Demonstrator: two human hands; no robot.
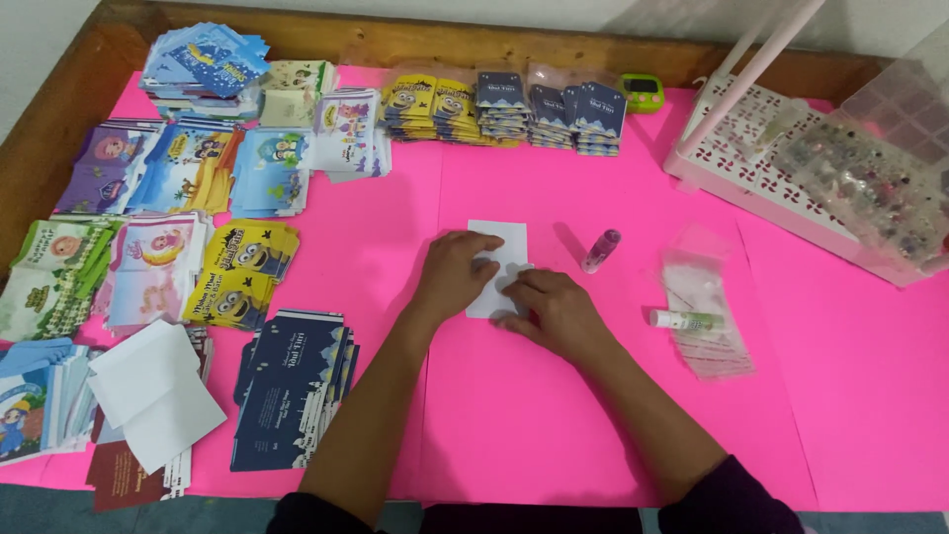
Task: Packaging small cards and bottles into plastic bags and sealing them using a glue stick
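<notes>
Small white paper envelope [497, 259] lying flat mid-table on the pink table cover [554, 435], pinned down by both hands. Left hand [455, 274] spread palm-down over its left half, fingers loose and flat, not gripping, just pressing. Right hand [556, 311] over the lower right corner, fingertips pinching or creasing the edge there, can't really tell which. Just to the right, a pinkish glue stick cap [601, 249] on its side, and further right a glue stick [686, 319] resting on a pile of clear plastic sleeves [707, 297]. White plastic basket [736, 133] plus a clear bead organizer box [875, 178] up in the right corner. Whole left side and back edge packed with stacks of colourful cartoon envelopes [237, 272], dark blue envelopes [290, 391] near the left forearm, blank white sheets [153, 391] at lower left.
</notes>
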